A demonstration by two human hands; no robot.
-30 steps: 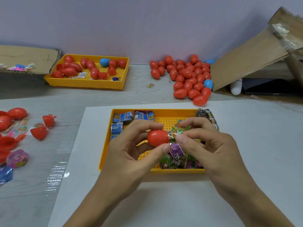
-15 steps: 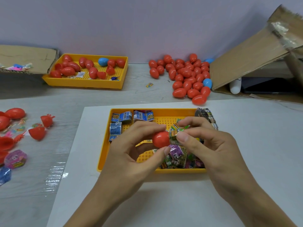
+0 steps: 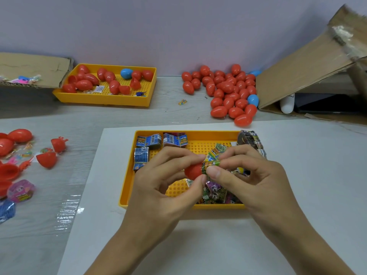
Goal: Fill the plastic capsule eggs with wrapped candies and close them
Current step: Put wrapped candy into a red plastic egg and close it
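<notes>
My left hand (image 3: 164,179) pinches a red capsule egg half (image 3: 193,171) between thumb and fingers, above the near yellow tray (image 3: 127,187). My right hand (image 3: 252,175) pinches a green wrapped candy (image 3: 211,163) and holds it against the open end of the red half. Several wrapped candies lie in the tray: blue ones (image 3: 149,141) at its back left, green and purple ones (image 3: 215,192) under my right hand.
A pile of closed red eggs (image 3: 228,92) with some blue ones lies at the back right beside an open cardboard box (image 3: 309,64). A second yellow tray (image 3: 103,98) at the back left holds eggs. Open red halves (image 3: 47,159) and small toys lie at the left.
The red piece shows less between my left fingers than before. My right hand has brought the green candy against its open end.
</notes>
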